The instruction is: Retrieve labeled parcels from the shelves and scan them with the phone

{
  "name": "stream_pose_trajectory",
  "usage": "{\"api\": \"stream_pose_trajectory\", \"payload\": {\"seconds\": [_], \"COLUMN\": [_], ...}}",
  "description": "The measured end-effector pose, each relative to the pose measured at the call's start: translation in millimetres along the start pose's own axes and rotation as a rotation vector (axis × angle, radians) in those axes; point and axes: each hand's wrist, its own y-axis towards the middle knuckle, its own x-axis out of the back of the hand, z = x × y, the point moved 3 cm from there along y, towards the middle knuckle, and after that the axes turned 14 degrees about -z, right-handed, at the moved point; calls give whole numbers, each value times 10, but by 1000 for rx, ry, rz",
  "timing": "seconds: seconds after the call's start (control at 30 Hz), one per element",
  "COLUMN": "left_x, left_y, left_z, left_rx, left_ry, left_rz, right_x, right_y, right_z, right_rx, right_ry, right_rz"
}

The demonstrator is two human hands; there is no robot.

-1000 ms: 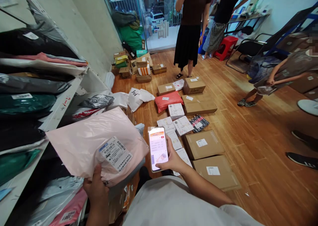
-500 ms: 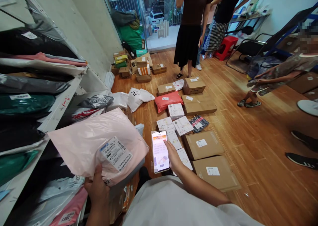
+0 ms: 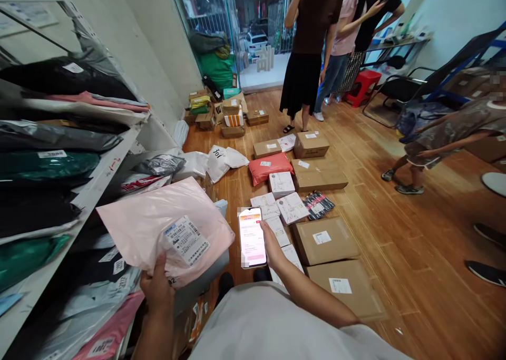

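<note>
The pale pink parcel [image 3: 152, 212] was a glossy plastic mailer, slack toward its 10 o'clock corner and bulging beneath its label [image 3: 187, 241]. That white label, slanted down toward 4 o'clock, carried dense dark print and a blue patch at its upper left. The parcel sat at 8 o'clock in the head view, face up, its near edge creased in the grip of the left hand [image 3: 158, 287].

The phone [image 3: 252, 239] sat at 6 o'clock, just beside the parcel's 3 o'clock corner. Held in the right hand [image 3: 273, 248], it stood portrait-wise, top toward 12 o'clock, its screen lit white and pink under an orange banner, the text too small to read.
</note>
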Motion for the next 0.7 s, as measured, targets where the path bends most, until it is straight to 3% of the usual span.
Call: {"api": "stream_pose_trajectory", "payload": {"seconds": [0.2,0.4,0.57,0.7], "left_x": [90,281,475,740], "left_y": [-30,41,90,137], "left_z": [-10,8,-24,-56], "left_rx": [-7,-3,-2,-6], "left_ry": [-14,-14,-24,-34], "left_rz": [13,38,94,134], "right_x": [-5,-17,10,30], "right_y": [-14,-229,-507,-804], "right_z": [93,129,14,-177], "right_rx": [26,27,33,55], "right_ry": [2,13,25,36], "right_rz": [53,123,128,89]}}
